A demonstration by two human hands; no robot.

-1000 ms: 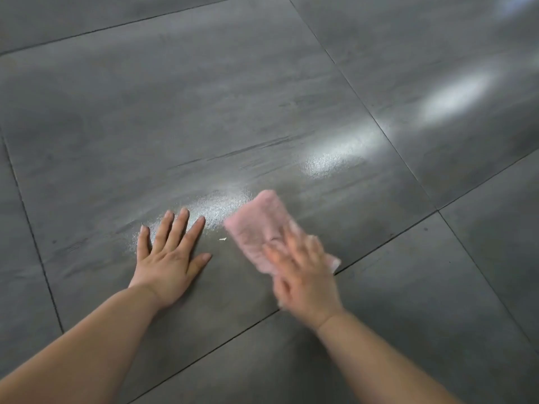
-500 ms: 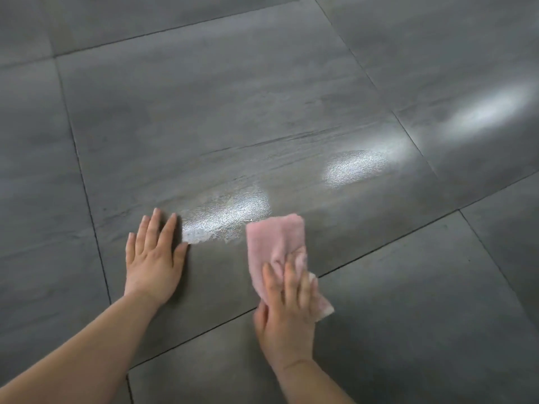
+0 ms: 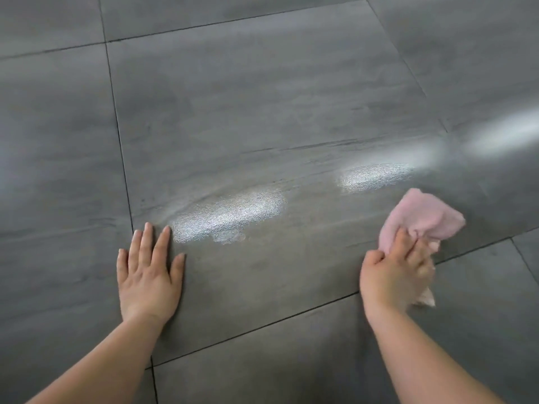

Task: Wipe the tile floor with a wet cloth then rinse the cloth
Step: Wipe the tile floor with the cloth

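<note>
A pink cloth [image 3: 423, 218] lies bunched on the grey tile floor [image 3: 262, 112] at the right of the big centre tile. My right hand [image 3: 393, 272] presses down on its near part, fingers curled into the fabric; a corner of cloth sticks out under the palm. My left hand [image 3: 150, 272] rests flat on the same tile near its left grout line, fingers spread, holding nothing. Between the hands the tile shows wet, glistening patches [image 3: 227, 217].
Dark grout lines [image 3: 119, 135] split the floor into large square tiles. A second wet shine [image 3: 376, 176] sits further right, and a bright light reflection [image 3: 501, 135] lies at the right edge. Nothing else stands on the floor in view.
My right hand has swept the cloth to the right, away from the left hand, leaving a wet streak. The left hand stays planted. The view has shifted.
</note>
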